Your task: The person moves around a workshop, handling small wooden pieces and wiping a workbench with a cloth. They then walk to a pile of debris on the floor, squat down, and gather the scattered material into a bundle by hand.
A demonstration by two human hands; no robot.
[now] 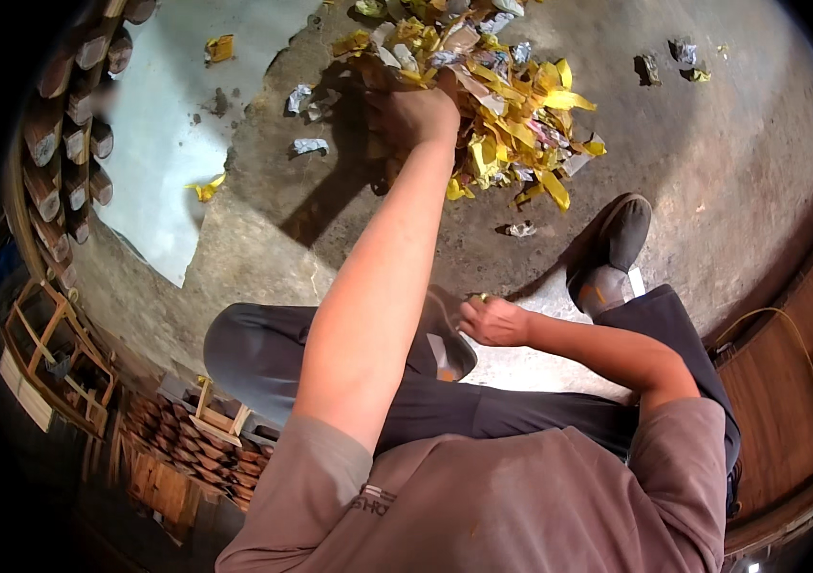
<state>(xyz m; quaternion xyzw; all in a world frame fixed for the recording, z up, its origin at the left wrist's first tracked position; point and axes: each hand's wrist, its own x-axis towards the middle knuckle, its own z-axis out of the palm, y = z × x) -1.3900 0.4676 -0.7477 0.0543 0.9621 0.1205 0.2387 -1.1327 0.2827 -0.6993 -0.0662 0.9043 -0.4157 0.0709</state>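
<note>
A heap of crumpled yellow and silvery wrapper scraps (512, 124) lies on the concrete floor in front of me. My left hand (413, 110) reaches out to the heap's left side, in shadow, its thumb and fingers apart. Some of its fingertips are hard to make out against the scraps. Close to my body, between my legs, my right hand (494, 321) is closed. A small yellowish bit shows at its thumb, too small to name.
Loose silvery scraps (310, 146) and yellow ones (206, 187) are scattered left of the heap, some on a pale sheet (153, 172). Stacked wood pieces (43, 143) line the left edge. My shoe (626, 232) stands right of the heap, near a brown wooden panel (779, 411).
</note>
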